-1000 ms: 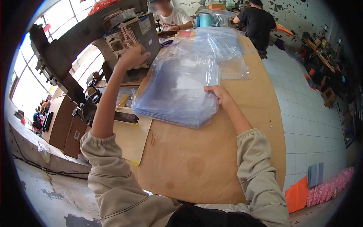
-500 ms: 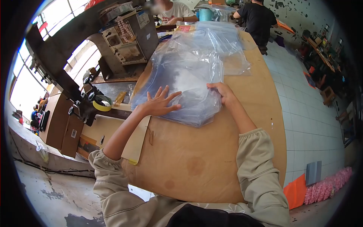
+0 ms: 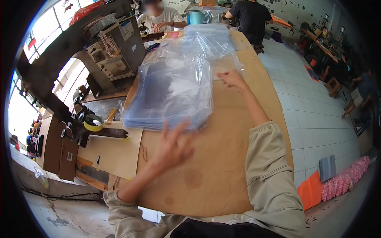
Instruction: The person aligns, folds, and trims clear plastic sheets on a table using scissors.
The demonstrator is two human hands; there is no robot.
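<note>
A stack of clear plastic sheets point(image 3: 162, 103) lies on the brown-topped table point(image 3: 222, 158), its near edges slightly fanned. My left hand point(image 3: 174, 148) is over the bare table just short of the stack's near edge, smeared by motion, with its fingers spread and nothing in them. To the right of the stack, my right hand point(image 3: 233, 79) is apart from the sheets. Its fingers are partly curled and point left, and I see nothing between them. More crumpled clear plastic point(image 3: 210, 37) covers the far end of the table.
A dark metal machine point(image 3: 115, 51) stands along the left side, with a yellow tape roll point(image 3: 93, 123) on its lower arm. Across the table sits a person point(image 3: 160, 18); another in a black shirt point(image 3: 250, 20) is at the far right. An orange sheet point(image 3: 309, 192) is by the right floor.
Both hands have come off the plastic stack. My left hand has moved toward me, and my right hand has let go of the stack's right edge. The view has shifted to the right.
</note>
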